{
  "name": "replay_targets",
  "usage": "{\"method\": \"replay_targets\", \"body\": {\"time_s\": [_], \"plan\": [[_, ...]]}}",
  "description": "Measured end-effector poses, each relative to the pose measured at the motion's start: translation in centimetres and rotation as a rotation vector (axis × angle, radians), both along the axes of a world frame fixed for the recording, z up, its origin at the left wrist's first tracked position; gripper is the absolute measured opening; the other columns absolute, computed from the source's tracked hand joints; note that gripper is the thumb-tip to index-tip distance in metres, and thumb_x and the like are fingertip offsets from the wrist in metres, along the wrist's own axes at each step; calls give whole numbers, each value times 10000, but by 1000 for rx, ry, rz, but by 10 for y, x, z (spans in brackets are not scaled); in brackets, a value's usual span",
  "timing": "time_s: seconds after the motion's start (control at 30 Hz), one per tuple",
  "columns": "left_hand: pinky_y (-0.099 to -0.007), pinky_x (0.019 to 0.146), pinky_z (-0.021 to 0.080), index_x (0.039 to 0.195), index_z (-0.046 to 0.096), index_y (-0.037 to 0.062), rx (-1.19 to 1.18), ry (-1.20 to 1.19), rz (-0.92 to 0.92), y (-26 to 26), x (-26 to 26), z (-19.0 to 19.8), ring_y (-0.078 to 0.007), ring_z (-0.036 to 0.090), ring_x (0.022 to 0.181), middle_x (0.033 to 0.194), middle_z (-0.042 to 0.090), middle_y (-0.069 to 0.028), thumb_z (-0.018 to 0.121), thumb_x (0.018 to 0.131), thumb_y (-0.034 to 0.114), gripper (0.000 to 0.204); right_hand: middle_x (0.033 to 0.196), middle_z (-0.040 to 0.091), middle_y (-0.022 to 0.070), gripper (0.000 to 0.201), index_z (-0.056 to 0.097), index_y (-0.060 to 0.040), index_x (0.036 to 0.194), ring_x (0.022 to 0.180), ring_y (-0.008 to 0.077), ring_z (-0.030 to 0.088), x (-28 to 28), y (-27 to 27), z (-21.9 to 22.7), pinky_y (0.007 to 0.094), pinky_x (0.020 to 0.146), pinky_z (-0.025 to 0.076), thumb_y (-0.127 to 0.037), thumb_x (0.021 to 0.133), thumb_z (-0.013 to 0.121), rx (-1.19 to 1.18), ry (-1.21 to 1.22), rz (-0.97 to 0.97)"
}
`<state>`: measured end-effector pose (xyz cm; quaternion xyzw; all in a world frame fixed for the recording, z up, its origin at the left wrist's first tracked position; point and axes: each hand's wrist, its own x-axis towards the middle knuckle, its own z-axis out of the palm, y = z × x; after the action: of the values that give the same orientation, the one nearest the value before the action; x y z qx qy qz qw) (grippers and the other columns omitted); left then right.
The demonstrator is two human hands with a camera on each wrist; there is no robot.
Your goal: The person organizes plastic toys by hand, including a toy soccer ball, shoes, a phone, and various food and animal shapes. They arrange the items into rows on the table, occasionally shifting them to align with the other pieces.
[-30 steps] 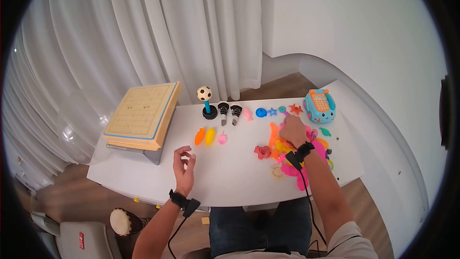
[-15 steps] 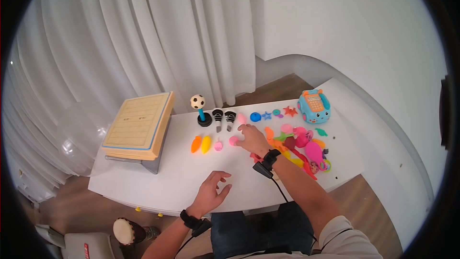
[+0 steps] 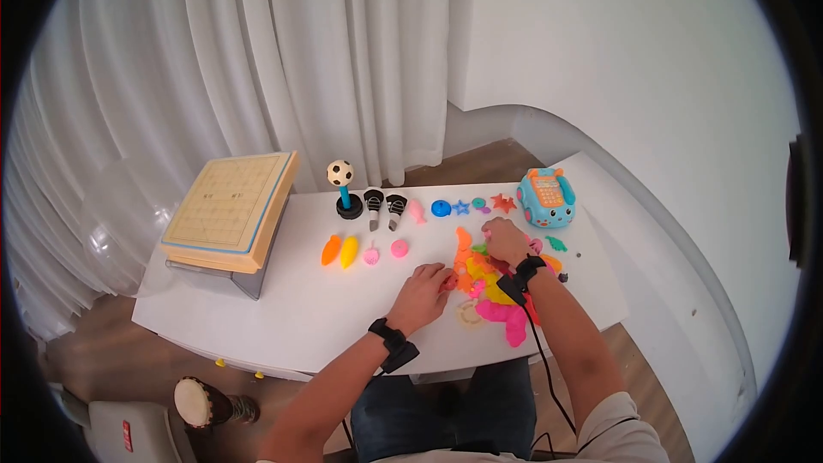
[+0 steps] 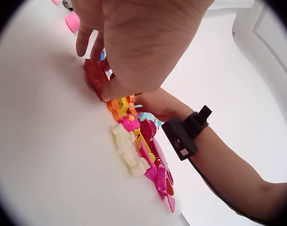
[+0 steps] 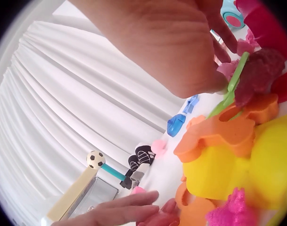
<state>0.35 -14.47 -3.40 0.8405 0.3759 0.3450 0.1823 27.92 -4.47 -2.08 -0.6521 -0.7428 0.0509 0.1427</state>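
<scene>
My left hand (image 3: 422, 296) is at the left edge of a heap of bright plastic toys. Its thumb and fingers pinch a red moulded toy (image 4: 95, 77) low over the white table. Over the back of the heap, my right hand (image 3: 507, 242) points its fingers down among pink pieces (image 5: 228, 70); its thumb side is hidden, and I cannot tell whether it grips one. Close by its fingers lie a thin green piece (image 5: 236, 75), an orange mould (image 5: 218, 134) and a yellow piece (image 5: 218, 172). A cream mould (image 4: 127, 148) sits at the heap's near side.
Left of the heap lie a pink round piece (image 3: 399, 248), a pink strawberry-like toy (image 3: 371, 255), a yellow toy (image 3: 349, 252) and an orange one (image 3: 331, 250). Behind stand small shoes (image 3: 395, 210), a football on a stand (image 3: 340, 174) and a toy telephone (image 3: 547, 199). A wooden board (image 3: 227, 206) occupies the left.
The right hand let go of the pink round piece beside the strawberry-like toy and moved right, back to the heap. My left hand moved forward and right and took hold of the red toy.
</scene>
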Motion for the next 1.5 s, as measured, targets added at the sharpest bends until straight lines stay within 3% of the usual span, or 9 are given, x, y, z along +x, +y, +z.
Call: {"method": "replay_targets", "body": {"time_s": [0.2, 0.27, 0.43, 0.6, 0.73, 1.0, 1.17, 1.23, 1.5], "plan": [[-446, 1061, 529, 1299, 671, 62, -68, 175, 57, -32, -27, 27, -380, 610, 1254, 1308, 675, -143, 750, 922, 121, 390, 1200, 738, 155, 249, 759, -45, 1133, 1160, 376, 677, -25, -20, 17, 481, 1035, 552, -66, 898, 680, 214, 71, 40], [-435, 1069, 529, 1312, 672, 58, -148, 223, 114, -38, -36, 33, -380, 619, 1246, 1325, 675, -141, 767, 932, 145, 401, 1187, 737, 151, 202, 745, -23, 1105, 1172, 363, 669, -46, -30, 24, 474, 1034, 549, -46, 915, 678, 213, 356, 299], [-445, 1091, 523, 1343, 671, 71, -175, 27, 14, -48, -64, 20, -370, 620, 1270, 1368, 664, -158, 767, 933, 90, 422, 1160, 741, 133, 199, 741, -29, 1098, 1155, 348, 678, -70, -50, 24, 458, 994, 562, -12, 910, 676, 138, 273, 480], [-453, 1121, 505, 1380, 655, 93, -110, 100, -114, -58, -89, 13, -365, 600, 1310, 1479, 579, -181, 768, 911, 52, 484, 1197, 743, 150, 222, 756, -58, 1115, 1139, 361, 693, -50, -38, 32, 465, 966, 567, -19, 927, 644, 194, 301, 263], [-471, 1118, 513, 1398, 660, 122, -89, 30, -87, -81, -97, 30, -406, 593, 1307, 1572, 465, -217, 799, 914, 78, 506, 1043, 776, 170, 184, 769, -34, 1058, 1019, 388, 723, 12, -33, 59, 448, 901, 580, -17, 920, 648, 338, 363, 114], [-476, 1067, 547, 1286, 717, 97, -208, -83, 7, -81, -80, 15, -386, 611, 1231, 1391, 523, -194, 820, 907, 114, 393, 974, 790, 211, 168, 757, 36, 1079, 917, 341, 775, 65, -66, 89, 390, 839, 595, -45, 948, 689, 172, 313, 12], [-488, 1155, 486, 1271, 683, 54, -162, 75, -93, -39, -44, 20, -399, 600, 1230, 1338, 555, -196, 785, 903, 87, 383, 974, 791, 208, 169, 762, 38, 1079, 908, 337, 778, 66, -91, 98, 387, 827, 596, -56, 956, 696, 212, 362, -17], [-540, 1208, 419, 1292, 643, 26, 98, 226, -72, -13, -27, 24, -423, 595, 1231, 1326, 568, -201, 758, 875, 78, 436, 976, 792, 208, 170, 765, 38, 1081, 902, 335, 779, 66, -104, 107, 387, 824, 597, -61, 961, 698, 214, 363, -40], [-528, 1238, 377, 1399, 580, -13, 0, 231, -109, 83, 5, 49, -437, 561, 1288, 1350, 568, -231, 715, 780, 43, 636, 942, 803, 161, 168, 782, 30, 1105, 870, 214, 773, 90, -165, 129, 325, 738, 584, -92, 1006, 722, 240, 370, -171]]}}
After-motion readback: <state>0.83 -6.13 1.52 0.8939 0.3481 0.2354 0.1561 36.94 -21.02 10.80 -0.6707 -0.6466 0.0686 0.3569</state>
